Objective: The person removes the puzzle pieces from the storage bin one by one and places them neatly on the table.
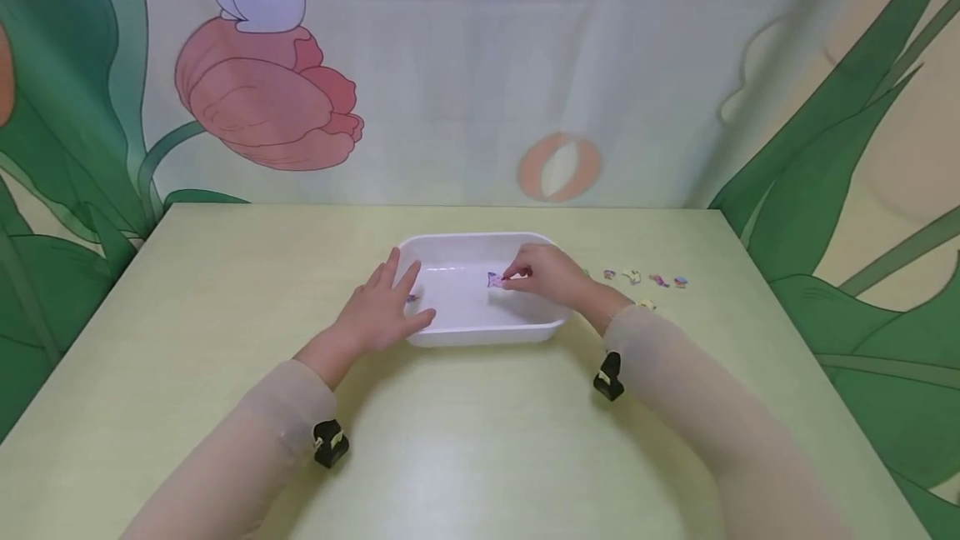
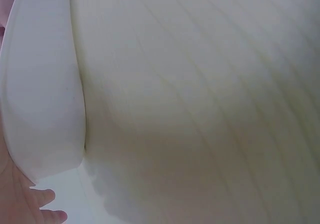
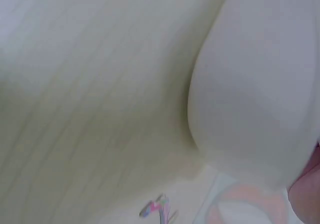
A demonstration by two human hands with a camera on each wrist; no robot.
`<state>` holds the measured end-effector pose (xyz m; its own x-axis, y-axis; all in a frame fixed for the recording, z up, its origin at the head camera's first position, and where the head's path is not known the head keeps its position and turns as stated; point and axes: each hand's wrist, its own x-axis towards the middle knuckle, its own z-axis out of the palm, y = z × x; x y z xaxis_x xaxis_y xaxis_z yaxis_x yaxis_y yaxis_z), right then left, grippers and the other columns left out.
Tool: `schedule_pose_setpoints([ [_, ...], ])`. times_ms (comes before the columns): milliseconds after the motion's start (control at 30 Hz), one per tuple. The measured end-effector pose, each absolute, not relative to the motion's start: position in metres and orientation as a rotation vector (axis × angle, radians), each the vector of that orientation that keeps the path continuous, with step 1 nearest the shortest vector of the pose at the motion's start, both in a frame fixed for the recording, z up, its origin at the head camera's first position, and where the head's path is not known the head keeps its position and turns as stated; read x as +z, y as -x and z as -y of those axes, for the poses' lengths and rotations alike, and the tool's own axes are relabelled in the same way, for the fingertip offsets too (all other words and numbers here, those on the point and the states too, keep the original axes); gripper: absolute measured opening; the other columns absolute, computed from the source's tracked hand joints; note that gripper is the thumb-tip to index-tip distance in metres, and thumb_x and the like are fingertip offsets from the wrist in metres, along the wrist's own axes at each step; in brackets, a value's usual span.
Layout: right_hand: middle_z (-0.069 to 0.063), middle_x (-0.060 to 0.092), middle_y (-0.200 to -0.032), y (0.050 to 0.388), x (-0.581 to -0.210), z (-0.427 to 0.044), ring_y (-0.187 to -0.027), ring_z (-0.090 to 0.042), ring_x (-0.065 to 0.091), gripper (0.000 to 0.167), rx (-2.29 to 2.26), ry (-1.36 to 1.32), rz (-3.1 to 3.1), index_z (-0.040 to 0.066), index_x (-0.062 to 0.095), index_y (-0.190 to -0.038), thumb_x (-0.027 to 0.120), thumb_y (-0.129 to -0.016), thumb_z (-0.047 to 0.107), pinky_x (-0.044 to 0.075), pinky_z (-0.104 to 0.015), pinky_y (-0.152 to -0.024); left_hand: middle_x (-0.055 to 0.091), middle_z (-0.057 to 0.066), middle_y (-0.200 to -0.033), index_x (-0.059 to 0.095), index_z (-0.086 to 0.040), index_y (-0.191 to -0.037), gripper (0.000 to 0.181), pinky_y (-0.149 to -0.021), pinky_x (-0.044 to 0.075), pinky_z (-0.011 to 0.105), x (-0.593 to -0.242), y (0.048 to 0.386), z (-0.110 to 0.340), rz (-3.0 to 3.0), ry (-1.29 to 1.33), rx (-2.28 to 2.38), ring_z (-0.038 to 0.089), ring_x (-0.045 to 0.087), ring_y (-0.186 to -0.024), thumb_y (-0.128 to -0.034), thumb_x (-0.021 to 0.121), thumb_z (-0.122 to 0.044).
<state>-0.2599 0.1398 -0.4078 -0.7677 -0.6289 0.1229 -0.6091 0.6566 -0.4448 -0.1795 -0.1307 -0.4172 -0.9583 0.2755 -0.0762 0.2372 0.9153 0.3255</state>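
Note:
A white rectangular tray (image 1: 480,335) stands on the table. Over its right part, my right hand (image 1: 551,273) pinches a small purple-and-pink cutout (image 1: 494,280) between thumb and fingertips. My left hand (image 1: 382,312) lies across the tray's left rim with its fingers spread. Another small coloured piece (image 1: 412,298) shows in the tray beside the left hand, partly hidden by it. In the left wrist view the tray's outer wall (image 2: 45,84) is seen close up, with left fingertips (image 2: 46,197) beyond it. The right wrist view shows the tray wall (image 3: 255,84) and a bit of the right hand (image 3: 306,196).
Several small coloured cutouts, among them a pink-purple one (image 1: 659,281) and a blue-red one (image 1: 680,282), lie on the table (image 1: 465,440) right of the tray. A printed curtain (image 1: 465,90) hangs behind the table's back edge.

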Motion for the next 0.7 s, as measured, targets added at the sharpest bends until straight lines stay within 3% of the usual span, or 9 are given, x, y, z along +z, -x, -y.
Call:
schedule_pose_setpoints([
  [700,0.0,0.058,-0.073,0.25,-0.4,-0.186,-0.065,-0.017,0.046,0.014,-0.981,0.839,-2.873,0.005,0.075,-0.085,0.077,-0.076,0.015,0.038,-0.024,-0.054,-0.005,0.019,-0.154,0.014,-0.01,-0.15,0.081,-0.102,0.023,0.062,-0.42,0.178,0.134,-2.96,-0.381,0.495,0.04,0.012,-0.138,-0.0893,0.044,-0.054],
])
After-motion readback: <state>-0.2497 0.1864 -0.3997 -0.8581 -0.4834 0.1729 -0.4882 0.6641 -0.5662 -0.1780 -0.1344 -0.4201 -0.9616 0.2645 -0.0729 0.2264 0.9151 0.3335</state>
